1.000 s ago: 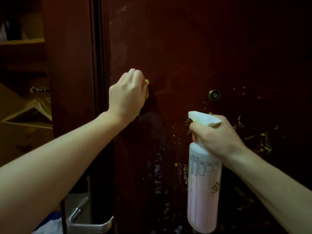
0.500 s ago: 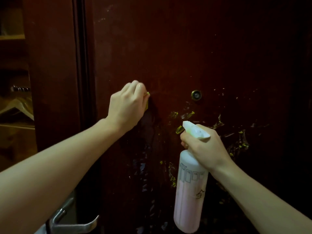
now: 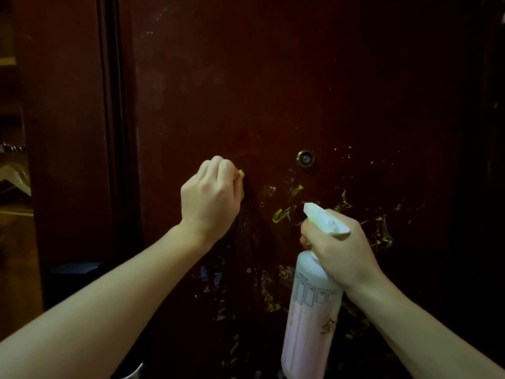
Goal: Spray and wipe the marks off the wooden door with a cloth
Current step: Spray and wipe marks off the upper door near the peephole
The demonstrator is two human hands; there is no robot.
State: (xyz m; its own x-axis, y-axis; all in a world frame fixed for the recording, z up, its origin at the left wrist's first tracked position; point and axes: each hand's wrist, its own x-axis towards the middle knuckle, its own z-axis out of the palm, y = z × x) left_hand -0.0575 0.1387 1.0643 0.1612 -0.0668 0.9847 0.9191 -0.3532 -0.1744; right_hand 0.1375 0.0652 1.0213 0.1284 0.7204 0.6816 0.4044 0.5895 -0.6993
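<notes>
A dark red wooden door [image 3: 287,77] fills the view. Yellow marks [image 3: 278,214] and pale smears are scattered over its middle and lower part. My left hand [image 3: 210,198] presses against the door left of the marks, its fingers curled round a yellow cloth [image 3: 241,173] of which only an edge shows. My right hand [image 3: 338,247] grips the neck of a white spray bottle [image 3: 308,324] with pinkish liquid, nozzle pointing up-left at the door. A dark wet streak runs down below my left hand.
A brass peephole [image 3: 305,158] sits in the door above the marks. The door frame [image 3: 109,132] runs down the left, with dim wooden shelves [image 3: 11,187] beyond it. A bit of the metal door handle [image 3: 134,372] shows at the bottom edge.
The view has shifted left and up, so the door has slid down and right in frame. My left hand with the cloth moved right toward the marks. The bottle stays gripped.
</notes>
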